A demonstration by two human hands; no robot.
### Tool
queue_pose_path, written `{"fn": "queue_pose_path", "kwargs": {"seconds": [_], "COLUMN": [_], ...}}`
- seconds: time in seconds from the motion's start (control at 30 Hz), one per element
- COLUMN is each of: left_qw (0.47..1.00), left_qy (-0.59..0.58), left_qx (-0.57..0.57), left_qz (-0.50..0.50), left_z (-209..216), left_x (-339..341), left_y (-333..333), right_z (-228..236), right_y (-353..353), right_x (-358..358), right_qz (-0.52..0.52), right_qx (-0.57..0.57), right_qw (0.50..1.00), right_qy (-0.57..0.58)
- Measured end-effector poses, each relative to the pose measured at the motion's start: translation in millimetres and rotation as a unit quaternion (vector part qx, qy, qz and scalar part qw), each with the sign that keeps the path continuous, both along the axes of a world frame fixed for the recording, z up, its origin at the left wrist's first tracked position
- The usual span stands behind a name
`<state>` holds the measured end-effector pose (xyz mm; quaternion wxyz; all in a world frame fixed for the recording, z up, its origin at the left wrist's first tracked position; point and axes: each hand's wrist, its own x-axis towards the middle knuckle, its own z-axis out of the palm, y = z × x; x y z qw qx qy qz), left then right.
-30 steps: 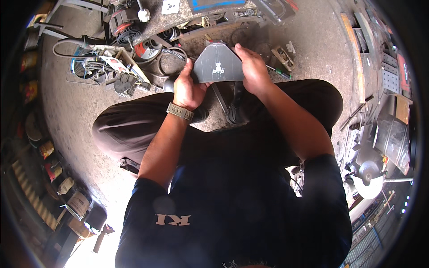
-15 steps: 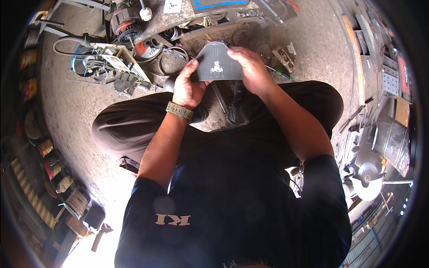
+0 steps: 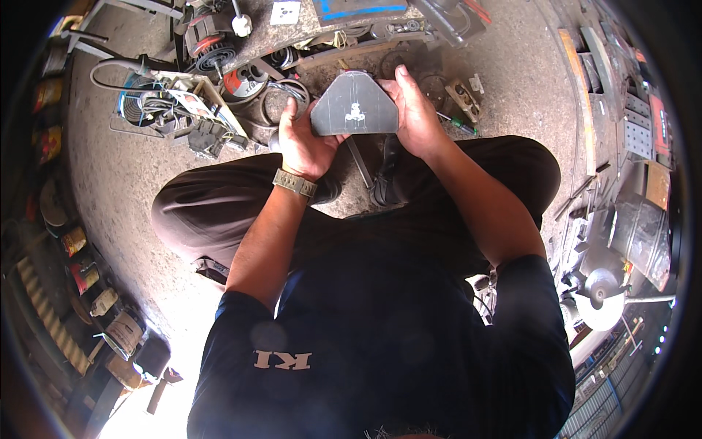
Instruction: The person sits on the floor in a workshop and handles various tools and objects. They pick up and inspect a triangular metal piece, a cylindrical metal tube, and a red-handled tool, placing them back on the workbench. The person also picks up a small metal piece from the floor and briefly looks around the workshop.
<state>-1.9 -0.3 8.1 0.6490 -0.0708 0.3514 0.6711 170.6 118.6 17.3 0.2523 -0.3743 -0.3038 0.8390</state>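
Your right hand (image 3: 415,117) is half open now, thumb just lifted clear of the plate (image 3: 344,102), and your left hand (image 3: 306,150) does the same, thumb standing up off the left edge. A half second ago both thumbs lay over it; now the grey face shows whole, scribed lines and white smudge included. So the pinch from above is gone, and the plate looks borne from beneath and at its sides, level between your two hands, out in front of your legs, wide edge near you, narrow edge far.

How firm is that hold? Can't tell: most of your fingers are tucked under the plate, with only a few left fingertips peeping out below the near edge. Its underside is hidden too. Something reddish pokes out past the far edge, too little of it to name.

Nearer you, a bar (image 3: 359,162) slants down beside your shoe (image 3: 385,189), its far end lost under the plate. Off to the right, there's the screwdriver (image 3: 461,123) by a block (image 3: 462,99); to the left, a box (image 3: 212,102) in a tangle of cables, hard to sort out. Farthest away, the blue-striped sheet (image 3: 360,7) is cut off by the upper rim.
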Motion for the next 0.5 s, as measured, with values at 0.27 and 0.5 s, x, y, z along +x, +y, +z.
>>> {"fn": "queue_pose_path", "kwargs": {"seconds": [0.27, 0.5], "left_qw": [1.000, 1.000], "left_qy": [0.024, 0.017], "left_qx": [-0.005, -0.014], "left_qz": [-0.006, -0.009], "left_z": [-5.6, 3.2], "left_x": [0.7, 2.2], "left_y": [-0.7, 2.0], "right_z": [-6.3, -5.0], "right_y": [-0.5, -0.1], "right_x": [1.1, 2.0], "right_qz": [0.027, 0.041], "right_qx": [0.042, 0.054], "right_qw": [0.999, 0.998], "right_qy": [0.002, -0.014]}}
